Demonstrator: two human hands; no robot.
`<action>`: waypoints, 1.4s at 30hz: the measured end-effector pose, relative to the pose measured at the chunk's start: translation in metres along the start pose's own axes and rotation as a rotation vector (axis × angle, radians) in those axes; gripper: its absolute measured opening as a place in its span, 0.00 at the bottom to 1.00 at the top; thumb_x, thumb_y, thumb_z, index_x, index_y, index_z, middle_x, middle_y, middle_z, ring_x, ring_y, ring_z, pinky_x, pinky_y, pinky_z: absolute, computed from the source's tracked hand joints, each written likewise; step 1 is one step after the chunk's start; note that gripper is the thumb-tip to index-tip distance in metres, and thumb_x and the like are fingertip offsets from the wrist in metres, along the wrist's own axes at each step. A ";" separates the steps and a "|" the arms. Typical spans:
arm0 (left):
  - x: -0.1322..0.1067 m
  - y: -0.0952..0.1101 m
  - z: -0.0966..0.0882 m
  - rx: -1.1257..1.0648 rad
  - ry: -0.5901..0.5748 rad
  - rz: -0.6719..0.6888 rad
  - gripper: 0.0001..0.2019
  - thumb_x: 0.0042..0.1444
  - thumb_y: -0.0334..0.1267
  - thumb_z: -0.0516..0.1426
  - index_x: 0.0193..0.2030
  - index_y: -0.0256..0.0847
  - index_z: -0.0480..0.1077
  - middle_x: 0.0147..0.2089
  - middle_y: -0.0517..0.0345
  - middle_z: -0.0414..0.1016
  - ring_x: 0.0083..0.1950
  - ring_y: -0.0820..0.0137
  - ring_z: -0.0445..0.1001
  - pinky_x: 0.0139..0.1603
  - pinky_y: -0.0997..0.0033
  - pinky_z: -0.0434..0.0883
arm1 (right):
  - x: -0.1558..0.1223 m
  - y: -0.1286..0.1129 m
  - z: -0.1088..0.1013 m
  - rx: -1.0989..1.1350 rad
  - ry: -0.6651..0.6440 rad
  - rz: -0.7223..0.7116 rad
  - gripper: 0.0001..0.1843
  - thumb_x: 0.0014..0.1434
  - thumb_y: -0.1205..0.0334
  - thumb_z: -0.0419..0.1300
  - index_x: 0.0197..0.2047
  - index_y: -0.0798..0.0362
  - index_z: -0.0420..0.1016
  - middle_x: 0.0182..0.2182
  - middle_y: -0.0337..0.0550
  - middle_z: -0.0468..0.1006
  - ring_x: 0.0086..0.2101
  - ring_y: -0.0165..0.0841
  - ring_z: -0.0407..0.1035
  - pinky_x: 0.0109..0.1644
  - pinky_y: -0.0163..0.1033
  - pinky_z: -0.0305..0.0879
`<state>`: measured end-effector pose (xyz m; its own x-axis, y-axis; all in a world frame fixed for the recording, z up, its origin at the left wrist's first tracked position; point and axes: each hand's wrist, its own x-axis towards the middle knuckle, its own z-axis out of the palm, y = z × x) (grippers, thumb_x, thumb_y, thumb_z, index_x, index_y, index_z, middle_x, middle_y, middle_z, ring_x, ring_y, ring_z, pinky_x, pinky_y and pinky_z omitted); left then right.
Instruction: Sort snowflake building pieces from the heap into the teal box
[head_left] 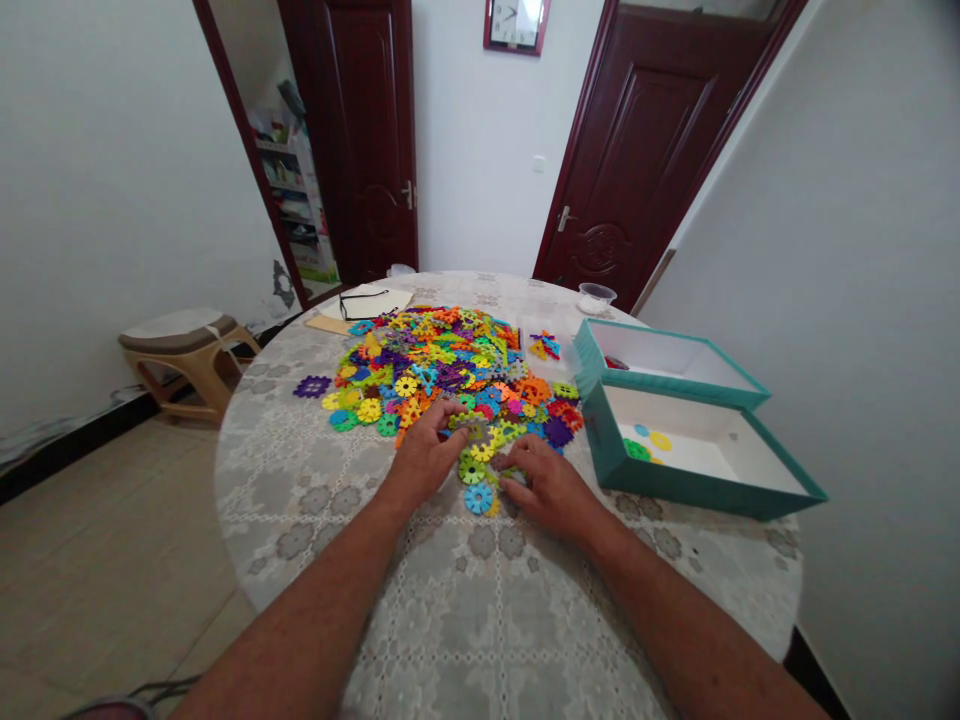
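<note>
A large pile of colourful plastic snowflake discs (pixel 450 365) lies spread on the round table (pixel 480 610). My left hand (pixel 426 452) rests at the pile's near edge, fingers curled onto a few discs. My right hand (pixel 546 482) lies palm down beside it, fingertips pinched at green and yellow discs. A blue disc (pixel 478 497) sits between the two hands. What each hand grips is too small to name.
Two teal boxes stand at the right: the near one (pixel 697 490) holds a few discs, the far one (pixel 660 362) a red piece. Glasses (pixel 365 303) on paper and a small bowl (pixel 597 295) lie at the far side. A stool (pixel 187 350) stands left.
</note>
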<state>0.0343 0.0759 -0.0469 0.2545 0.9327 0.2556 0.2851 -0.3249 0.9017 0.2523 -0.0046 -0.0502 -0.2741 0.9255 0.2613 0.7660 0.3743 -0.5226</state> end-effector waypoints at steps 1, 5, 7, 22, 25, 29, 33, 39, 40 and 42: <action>0.001 0.000 -0.001 -0.009 0.003 -0.005 0.11 0.59 0.39 0.59 0.49 0.42 0.72 0.40 0.60 0.79 0.39 0.67 0.77 0.42 0.69 0.71 | -0.001 -0.003 0.000 -0.049 -0.035 0.009 0.11 0.67 0.62 0.63 0.52 0.50 0.78 0.50 0.48 0.73 0.49 0.38 0.71 0.54 0.42 0.66; 0.001 -0.002 -0.003 -0.019 0.005 0.006 0.08 0.59 0.39 0.60 0.45 0.42 0.72 0.37 0.62 0.77 0.39 0.68 0.75 0.41 0.70 0.70 | -0.002 -0.012 0.004 -0.205 -0.116 0.042 0.12 0.67 0.62 0.60 0.53 0.51 0.77 0.51 0.48 0.73 0.46 0.37 0.70 0.49 0.39 0.65; 0.001 -0.002 -0.003 -0.041 -0.012 0.018 0.07 0.59 0.39 0.60 0.43 0.42 0.72 0.37 0.62 0.76 0.39 0.68 0.75 0.41 0.70 0.70 | -0.001 -0.013 0.005 -0.230 -0.125 0.024 0.11 0.66 0.64 0.59 0.51 0.51 0.77 0.49 0.47 0.73 0.45 0.37 0.70 0.48 0.39 0.64; -0.011 0.011 0.003 -0.055 -0.373 0.204 0.07 0.56 0.33 0.60 0.41 0.44 0.76 0.48 0.56 0.77 0.49 0.65 0.74 0.51 0.66 0.71 | 0.004 0.013 0.000 0.835 -0.025 0.441 0.16 0.68 0.45 0.53 0.40 0.49 0.70 0.23 0.33 0.70 0.21 0.30 0.61 0.23 0.33 0.54; -0.013 0.011 0.006 -0.040 -0.397 0.174 0.07 0.56 0.32 0.60 0.41 0.43 0.75 0.41 0.59 0.75 0.42 0.68 0.73 0.43 0.70 0.69 | 0.004 0.010 -0.002 0.820 -0.072 0.411 0.18 0.68 0.42 0.55 0.41 0.49 0.70 0.23 0.34 0.72 0.22 0.30 0.64 0.25 0.34 0.58; -0.011 0.009 0.003 -0.013 -0.361 0.086 0.07 0.57 0.34 0.60 0.43 0.42 0.72 0.36 0.65 0.71 0.33 0.73 0.67 0.34 0.74 0.64 | 0.005 0.019 -0.014 0.665 -0.008 0.383 0.16 0.69 0.47 0.53 0.48 0.49 0.73 0.27 0.36 0.75 0.25 0.33 0.68 0.30 0.36 0.63; -0.008 0.009 -0.002 0.052 -0.295 0.062 0.10 0.58 0.36 0.59 0.47 0.43 0.70 0.37 0.65 0.71 0.33 0.73 0.68 0.35 0.74 0.66 | 0.002 0.030 -0.026 0.072 0.124 0.270 0.10 0.67 0.60 0.55 0.46 0.52 0.75 0.41 0.48 0.80 0.42 0.39 0.73 0.49 0.43 0.67; -0.007 0.011 -0.004 0.083 -0.291 0.079 0.17 0.60 0.36 0.59 0.56 0.44 0.71 0.54 0.56 0.77 0.53 0.64 0.75 0.54 0.66 0.72 | -0.007 0.029 -0.024 -0.299 -0.080 0.348 0.16 0.65 0.53 0.62 0.51 0.54 0.75 0.49 0.55 0.77 0.50 0.45 0.72 0.54 0.44 0.64; -0.007 0.011 -0.004 0.105 -0.317 0.085 0.16 0.60 0.36 0.59 0.55 0.43 0.72 0.53 0.56 0.77 0.53 0.63 0.75 0.55 0.66 0.71 | -0.007 0.028 -0.023 -0.307 -0.095 0.352 0.17 0.65 0.53 0.62 0.52 0.54 0.75 0.49 0.55 0.77 0.50 0.45 0.72 0.53 0.44 0.64; -0.008 0.012 -0.003 0.150 -0.376 0.112 0.14 0.59 0.35 0.59 0.52 0.42 0.75 0.52 0.55 0.78 0.50 0.64 0.76 0.54 0.66 0.71 | -0.006 0.029 -0.022 -0.299 -0.117 0.355 0.18 0.64 0.52 0.63 0.52 0.53 0.74 0.48 0.54 0.77 0.48 0.45 0.72 0.51 0.43 0.64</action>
<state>0.0329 0.0650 -0.0368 0.6034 0.7770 0.1793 0.3604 -0.4663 0.8079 0.2885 -0.0010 -0.0491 -0.0157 0.9999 0.0072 0.9531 0.0171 -0.3022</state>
